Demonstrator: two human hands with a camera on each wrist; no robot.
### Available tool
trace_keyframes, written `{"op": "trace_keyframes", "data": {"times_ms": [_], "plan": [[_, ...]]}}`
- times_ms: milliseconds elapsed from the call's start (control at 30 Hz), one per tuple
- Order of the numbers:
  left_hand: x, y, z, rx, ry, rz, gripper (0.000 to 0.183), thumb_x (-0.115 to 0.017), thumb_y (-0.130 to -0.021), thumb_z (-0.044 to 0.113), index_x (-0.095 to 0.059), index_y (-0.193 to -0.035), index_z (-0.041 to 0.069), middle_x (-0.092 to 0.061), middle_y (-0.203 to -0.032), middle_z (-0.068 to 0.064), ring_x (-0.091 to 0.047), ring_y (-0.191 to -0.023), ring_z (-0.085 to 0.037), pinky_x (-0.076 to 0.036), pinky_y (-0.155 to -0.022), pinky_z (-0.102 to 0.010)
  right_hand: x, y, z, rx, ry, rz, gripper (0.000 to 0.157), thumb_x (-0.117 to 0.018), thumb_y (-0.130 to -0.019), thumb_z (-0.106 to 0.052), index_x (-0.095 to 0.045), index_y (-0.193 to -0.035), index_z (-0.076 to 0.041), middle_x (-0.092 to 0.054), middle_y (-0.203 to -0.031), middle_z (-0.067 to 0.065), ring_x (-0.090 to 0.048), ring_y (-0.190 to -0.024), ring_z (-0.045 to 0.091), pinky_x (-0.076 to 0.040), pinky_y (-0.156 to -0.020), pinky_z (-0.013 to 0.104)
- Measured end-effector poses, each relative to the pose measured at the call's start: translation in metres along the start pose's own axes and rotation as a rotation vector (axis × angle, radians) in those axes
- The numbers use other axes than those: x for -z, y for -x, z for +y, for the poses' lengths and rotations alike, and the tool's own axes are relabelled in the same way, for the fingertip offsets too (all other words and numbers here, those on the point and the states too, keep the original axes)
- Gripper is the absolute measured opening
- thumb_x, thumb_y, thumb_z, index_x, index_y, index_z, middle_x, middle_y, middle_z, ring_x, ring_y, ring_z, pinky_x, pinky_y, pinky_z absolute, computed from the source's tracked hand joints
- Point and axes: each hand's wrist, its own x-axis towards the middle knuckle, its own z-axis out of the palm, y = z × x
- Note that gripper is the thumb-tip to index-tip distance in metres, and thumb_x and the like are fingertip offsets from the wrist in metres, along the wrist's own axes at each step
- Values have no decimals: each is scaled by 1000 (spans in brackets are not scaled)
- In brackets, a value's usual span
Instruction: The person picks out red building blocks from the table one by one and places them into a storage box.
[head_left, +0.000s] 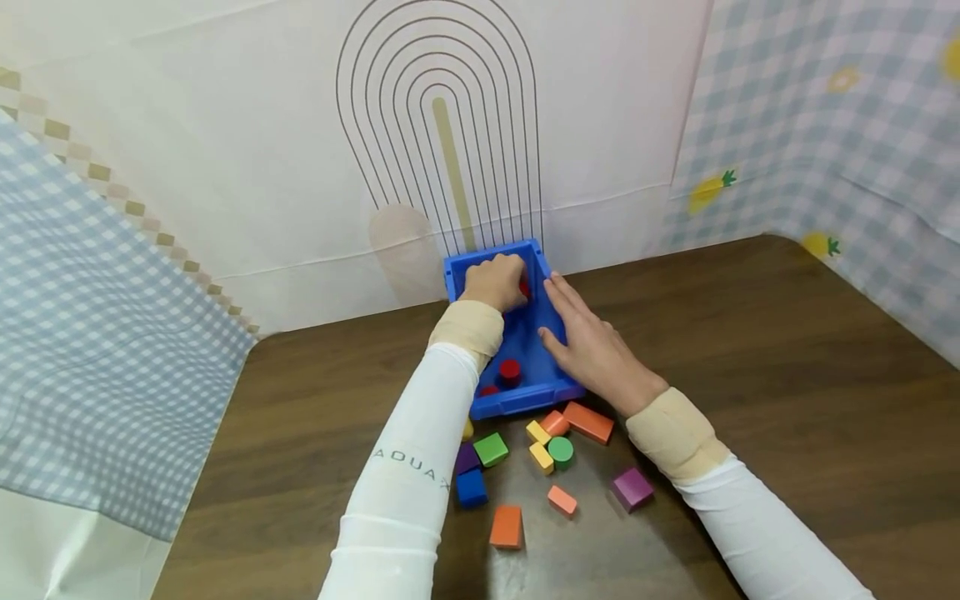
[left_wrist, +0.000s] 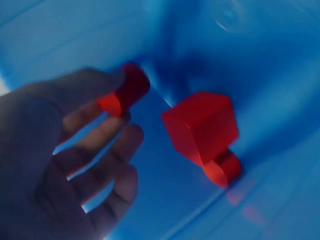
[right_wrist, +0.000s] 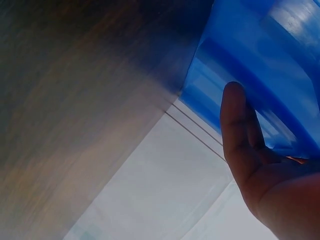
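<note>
My left hand (head_left: 492,283) reaches down into the far end of a blue plastic bin (head_left: 536,354). In the left wrist view, its thumb and fingers pinch a red cylinder block (left_wrist: 134,87). Beside it in the bin lie a red cube (left_wrist: 202,122) and a smaller red rounded block (left_wrist: 226,170). Two more red pieces are at the near end, one of them a red cylinder (head_left: 510,372). My right hand (head_left: 600,354) rests with straight fingers against the bin's right side wall, thumb over the rim.
Several loose blocks lie on the wooden table (head_left: 322,400) in front of the bin, among them a green block (head_left: 491,449), a purple cube (head_left: 632,489) and an orange block (head_left: 507,527). A cloth-covered wall (head_left: 300,167) stands right behind the bin.
</note>
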Motion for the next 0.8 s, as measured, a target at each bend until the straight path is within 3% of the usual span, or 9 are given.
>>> {"op": "trace_keyframes", "data": {"times_ms": [267,567,800], "plan": [[-4,3,2,-19,-55,-57,18,-83,-93,30,-76,-105,18,-75,-106,-1,-71,-98,-24,-58,-90,-49,-1,4,-3,0,-12,-2,76,-61,-107,-25,-20,-169,-11,-10,-178,6,-44,-148,42,-43,-111,65],[-7,5,-1,-18,-78,-88,22,-85,-91,32,-69,-97,17,-71,-98,-1,-69,-91,-23,-56,-86,-46,-2,7,-7,-5,-14,-6,76,-61,-108,-27,-20,-169,-11,-11,-178,7,-47,-146,43,-45,-110,62],[-9,6,-1,-8,-67,-114,23,-83,-93,34,-70,-104,18,-73,-108,-2,-70,-101,-25,-55,-94,-49,-1,8,-8,-4,-13,-3,76,-62,-107,-25,-20,-169,-11,-11,-178,7,-52,-141,43,-47,-108,61]]}}
